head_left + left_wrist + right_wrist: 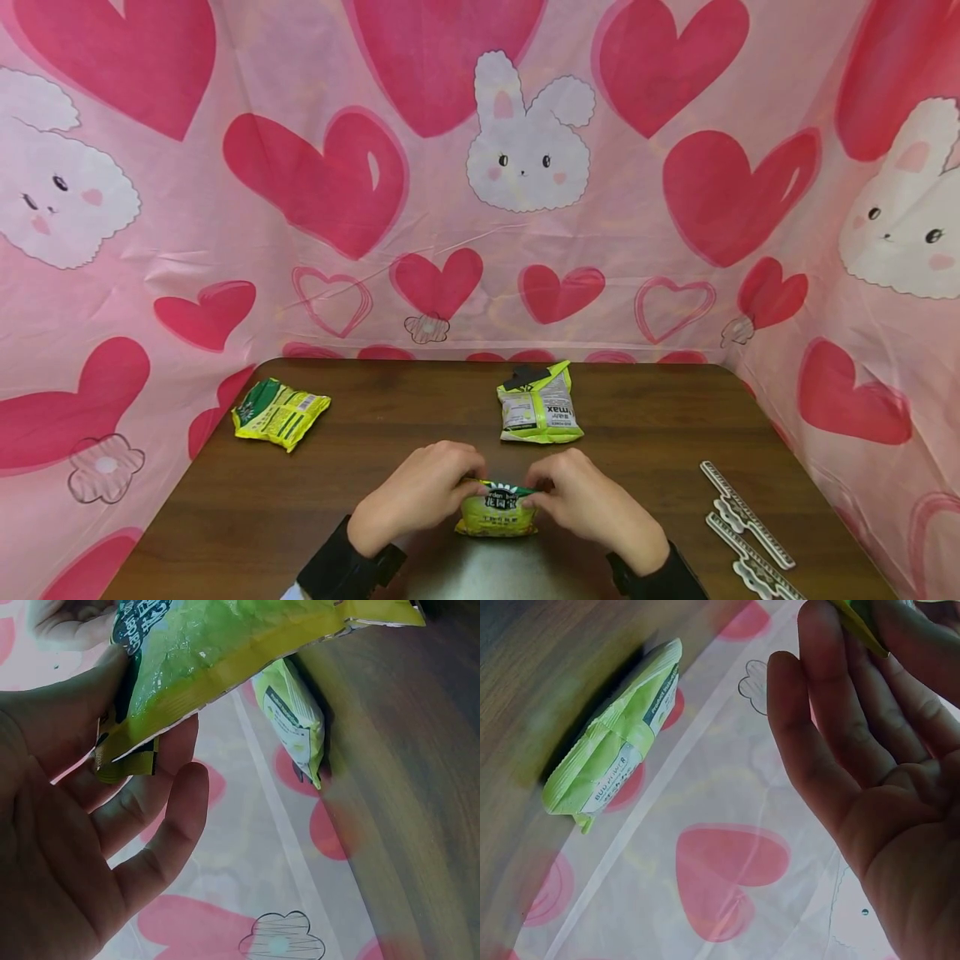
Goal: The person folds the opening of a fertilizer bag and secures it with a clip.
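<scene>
A yellow-green plastic packet (498, 518) with a dark printed label stands upright near the front of the table, its lower edge close over the wood. My left hand (423, 492) pinches its upper left corner between thumb and fingers. At the opposite upper corner, my right hand (588, 504) holds on in the same way. In the left wrist view the packet (225, 652) hangs from the left hand (97, 802), with the outer fingers bent loosely. Only a corner of the packet shows by the right hand (877, 727) in the right wrist view.
Behind the hands lies a light green and white packet (538, 408) with a black piece on top. A yellow and green packet (281, 414) lies at the back left. Two white rulers with wavy cut-outs, one of them nearer the back (746, 512), rest at the right.
</scene>
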`<action>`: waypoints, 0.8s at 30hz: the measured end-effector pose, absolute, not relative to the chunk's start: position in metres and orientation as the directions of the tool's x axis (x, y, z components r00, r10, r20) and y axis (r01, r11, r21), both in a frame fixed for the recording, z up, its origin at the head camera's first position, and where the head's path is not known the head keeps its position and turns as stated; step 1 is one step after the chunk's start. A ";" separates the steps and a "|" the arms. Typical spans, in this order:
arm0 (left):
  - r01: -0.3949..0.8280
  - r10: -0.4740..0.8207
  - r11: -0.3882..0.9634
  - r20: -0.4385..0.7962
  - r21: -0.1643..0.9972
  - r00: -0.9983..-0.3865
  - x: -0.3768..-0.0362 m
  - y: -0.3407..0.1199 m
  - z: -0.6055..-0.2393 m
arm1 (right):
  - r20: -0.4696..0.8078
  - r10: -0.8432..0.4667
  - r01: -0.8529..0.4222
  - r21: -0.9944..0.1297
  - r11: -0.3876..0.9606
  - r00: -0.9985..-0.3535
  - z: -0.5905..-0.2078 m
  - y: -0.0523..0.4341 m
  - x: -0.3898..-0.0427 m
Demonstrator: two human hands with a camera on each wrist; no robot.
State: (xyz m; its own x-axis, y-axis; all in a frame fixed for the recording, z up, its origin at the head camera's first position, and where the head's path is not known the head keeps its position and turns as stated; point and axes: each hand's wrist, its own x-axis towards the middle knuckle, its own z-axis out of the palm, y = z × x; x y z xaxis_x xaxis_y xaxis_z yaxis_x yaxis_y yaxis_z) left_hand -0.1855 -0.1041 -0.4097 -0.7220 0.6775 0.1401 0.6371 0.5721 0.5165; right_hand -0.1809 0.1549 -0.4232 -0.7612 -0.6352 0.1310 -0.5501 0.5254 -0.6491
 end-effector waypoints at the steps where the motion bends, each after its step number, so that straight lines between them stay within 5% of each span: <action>1: 0.639 0.678 0.573 0.141 0.513 -0.721 -0.185 -0.104 -0.410 | 0.128 -0.637 -0.549 -0.651 0.524 -0.760 -0.423 0.155 -0.181; 24: 0.647 0.682 0.584 0.135 0.489 -0.719 -0.186 -0.109 -0.409 | 0.141 -0.655 -0.571 -0.644 0.509 -0.743 -0.426 0.156 -0.181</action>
State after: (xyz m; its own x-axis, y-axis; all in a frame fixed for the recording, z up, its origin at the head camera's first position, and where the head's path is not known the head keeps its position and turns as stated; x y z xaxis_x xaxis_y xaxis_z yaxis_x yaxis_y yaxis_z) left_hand -0.1858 -0.1094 -0.4090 -0.7185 0.6822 0.1355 0.6472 0.5845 0.4893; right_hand -0.1812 0.1556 -0.4259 -0.7426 -0.6547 0.1410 -0.5712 0.5092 -0.6438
